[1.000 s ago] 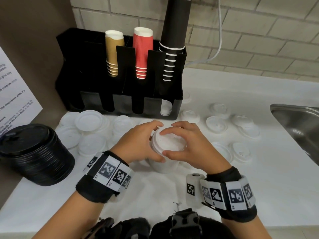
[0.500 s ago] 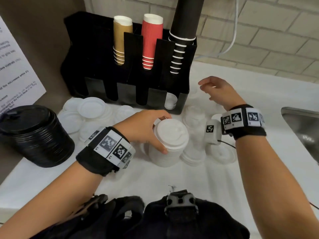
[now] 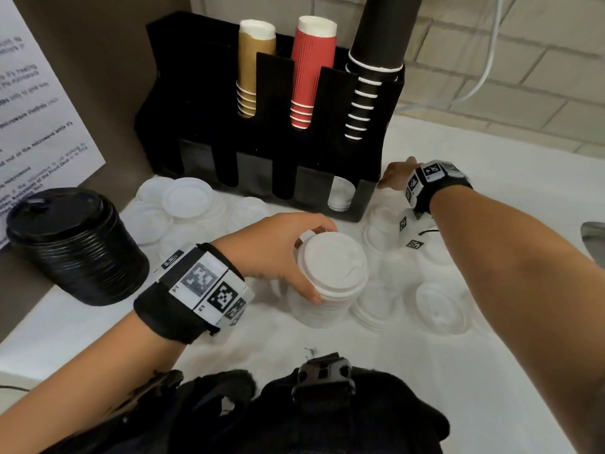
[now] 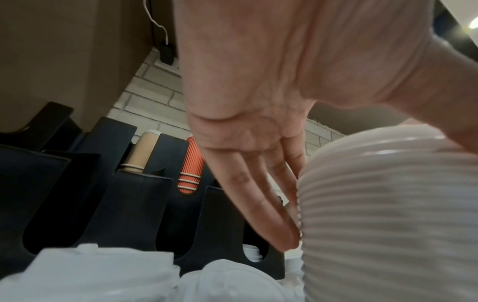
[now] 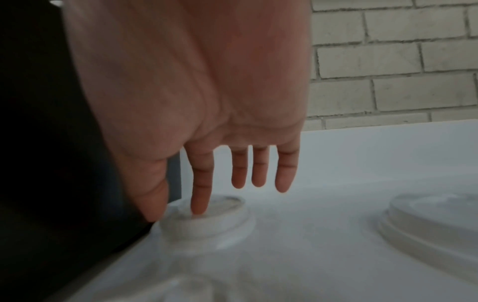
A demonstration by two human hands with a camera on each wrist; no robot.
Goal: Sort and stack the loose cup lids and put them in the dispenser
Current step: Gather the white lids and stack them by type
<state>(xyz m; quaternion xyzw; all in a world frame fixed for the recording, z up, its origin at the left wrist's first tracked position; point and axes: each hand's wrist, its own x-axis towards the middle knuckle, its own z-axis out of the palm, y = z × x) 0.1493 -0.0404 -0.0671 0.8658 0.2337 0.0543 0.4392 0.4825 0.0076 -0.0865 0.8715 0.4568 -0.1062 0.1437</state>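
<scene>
The right hand [image 3: 394,176] has dropped from mid-air to the counter [image 3: 491,371] beside the black dispenser [image 3: 366,204]. Only the right wrist view shows its straight index finger and thumb touching a small white lid [image 5: 207,222], fingers uncurled. The left hand [image 3: 275,253] still grips the stack of white lids [image 3: 330,283], standing on the counter in front of the dispenser.

The white lid stack [image 3: 329,283] stands upright, ribbed sides between the left hand's [image 3: 278,253] thumb and fingers. One small white lid [image 5: 207,218] lies flat under the right hand's [image 5: 207,102] index fingertip, just beside the black dispenser [image 3: 262,126].
</scene>
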